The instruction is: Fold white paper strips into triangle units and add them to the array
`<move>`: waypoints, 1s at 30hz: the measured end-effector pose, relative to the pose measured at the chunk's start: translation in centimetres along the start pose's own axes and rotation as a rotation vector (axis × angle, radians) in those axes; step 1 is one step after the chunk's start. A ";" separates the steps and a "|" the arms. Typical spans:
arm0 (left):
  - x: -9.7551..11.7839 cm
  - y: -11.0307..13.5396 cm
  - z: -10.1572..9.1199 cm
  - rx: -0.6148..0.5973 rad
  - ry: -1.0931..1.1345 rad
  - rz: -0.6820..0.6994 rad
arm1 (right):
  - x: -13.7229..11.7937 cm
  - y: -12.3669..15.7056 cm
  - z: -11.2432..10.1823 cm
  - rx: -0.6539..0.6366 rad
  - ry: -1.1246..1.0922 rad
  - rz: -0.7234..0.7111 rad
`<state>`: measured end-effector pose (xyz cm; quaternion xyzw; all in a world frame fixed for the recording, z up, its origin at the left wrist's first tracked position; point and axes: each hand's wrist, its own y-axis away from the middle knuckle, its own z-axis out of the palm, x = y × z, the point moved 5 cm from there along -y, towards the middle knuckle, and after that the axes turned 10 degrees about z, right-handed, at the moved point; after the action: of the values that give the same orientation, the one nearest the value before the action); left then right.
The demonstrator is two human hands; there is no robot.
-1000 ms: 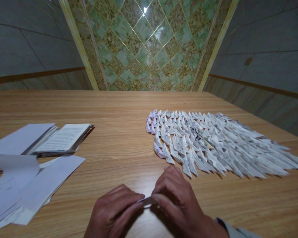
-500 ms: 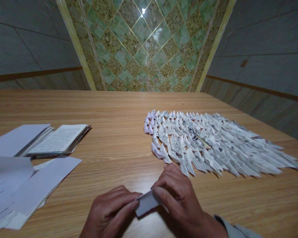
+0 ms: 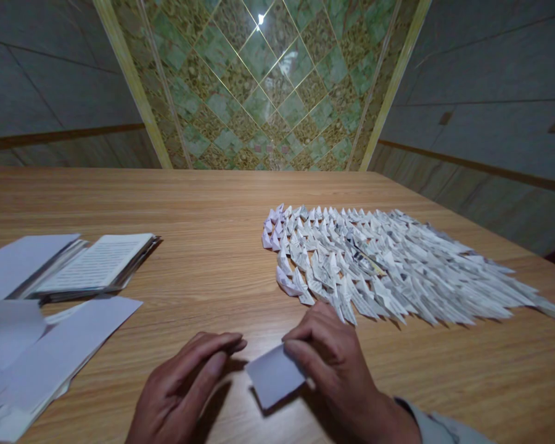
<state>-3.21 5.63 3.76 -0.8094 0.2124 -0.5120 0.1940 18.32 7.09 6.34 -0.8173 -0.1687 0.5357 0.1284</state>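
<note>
A small folded piece of plain paper (image 3: pixel 275 377) is pinched by its right edge between the thumb and fingers of my right hand (image 3: pixel 335 364). It tilts a little above the wooden table (image 3: pixel 203 246), casting a shadow under it. Left of the paper, my left hand (image 3: pixel 182 382) is apart from it, thumb and fingers separated and holding nothing. Just beyond my right hand lie many folded paper boats (image 3: pixel 374 265), packed in rows. Most are of printed paper, and a few at the left end are pale lilac.
On the left, a stack of printed sheets (image 3: pixel 97 262) lies beside a plain pale sheet (image 3: pixel 25 259). Nearer to me, loose pale paper strips (image 3: pixel 81 351) overlap in a pile. A green tiled wall panel (image 3: pixel 263 92) stands behind the table.
My left hand has let go of the folded paper and moved left. The paper, still in my right hand, has turned to show more of its flat face. The view has shifted slightly.
</note>
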 end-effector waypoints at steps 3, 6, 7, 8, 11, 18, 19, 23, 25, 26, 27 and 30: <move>1.1 -0.3 1.0 -0.147 0.027 0.174 | -0.7 0.8 1.6 -0.126 0.071 -0.136; 1.6 -0.4 2.0 -0.278 0.047 0.203 | -0.7 1.2 2.5 -0.196 0.094 -0.165; 1.6 -0.4 2.1 -0.278 0.040 0.190 | -0.6 1.1 2.6 -0.207 0.089 -0.140; 1.5 -0.4 2.1 -0.262 0.029 0.171 | -0.4 1.0 2.5 -0.209 0.072 -0.100; 1.1 -0.4 1.7 -0.194 0.020 0.076 | 0.6 0.3 1.5 -0.137 -0.040 0.087; -0.7 -0.1 1.1 -0.071 0.092 -0.214 | 1.8 0.0 1.4 -0.198 -0.130 0.324; -0.7 -0.1 1.1 -0.073 0.096 -0.212 | 1.8 0.2 1.7 -0.240 -0.126 0.328; -0.3 0.0 1.4 -0.085 0.104 -0.157 | 1.4 0.5 2.3 -0.276 -0.065 0.249; -0.2 0.0 1.5 -0.083 0.126 -0.138 | 1.2 0.4 2.3 -0.253 -0.018 0.176; -0.2 0.1 1.5 -0.078 0.136 -0.125 | 1.1 0.4 2.3 -0.249 0.001 0.138; -0.1 0.1 1.6 -0.079 0.141 -0.107 | 1.0 0.4 2.3 -0.252 0.018 0.103; 0.3 0.0 1.8 -0.122 0.118 -0.014 | 0.7 0.6 2.5 -0.280 0.051 0.004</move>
<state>-1.48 5.59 3.30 -0.7897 0.2487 -0.5461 0.1279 16.32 6.88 4.53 -0.8410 -0.2370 0.4860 0.0165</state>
